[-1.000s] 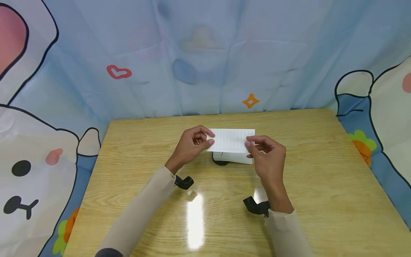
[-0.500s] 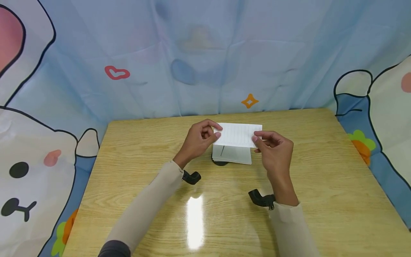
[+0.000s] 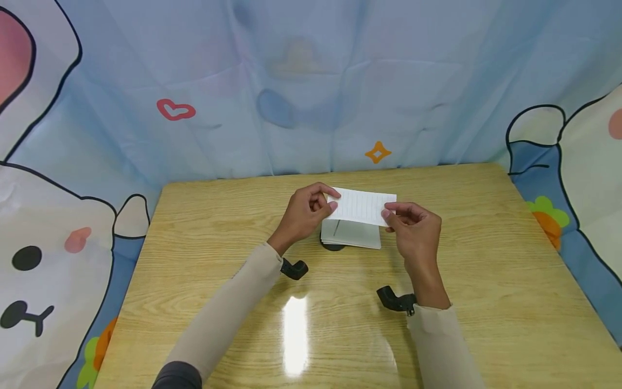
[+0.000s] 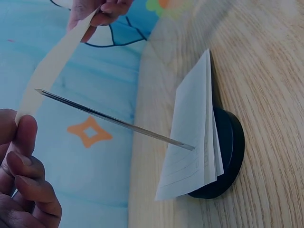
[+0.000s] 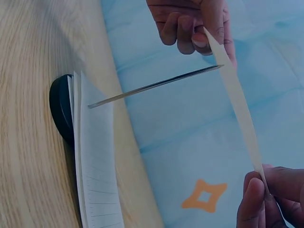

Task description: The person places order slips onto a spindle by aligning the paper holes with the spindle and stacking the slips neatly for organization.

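Note:
A lined white paper slip [image 3: 360, 206] is stretched between my hands above a bill spike. My left hand [image 3: 307, 213] pinches its left end between thumb and fingers, and my right hand [image 3: 419, 229] pinches the right end. The spike's thin metal rod [image 4: 118, 122] rises from a round black base [image 4: 232, 152], its point at the slip's underside. Whether the point touches the paper I cannot tell. Several paper slips [image 3: 351, 234] are pierced on the rod, stacked low against the base. In the head view the held slip hides the rod's upper part.
The wooden table [image 3: 233, 216] spreads out around the spike, its far edge meeting a blue printed curtain [image 3: 311, 86]. A black wrist camera mount [image 3: 295, 269] juts from the left cuff, and another mount [image 3: 396, 300] from the right cuff.
Both hands moved right and slightly away with the slip, uncovering more of the stack and part of the rod. Since half a second ago, the slip's right end has dipped slightly.

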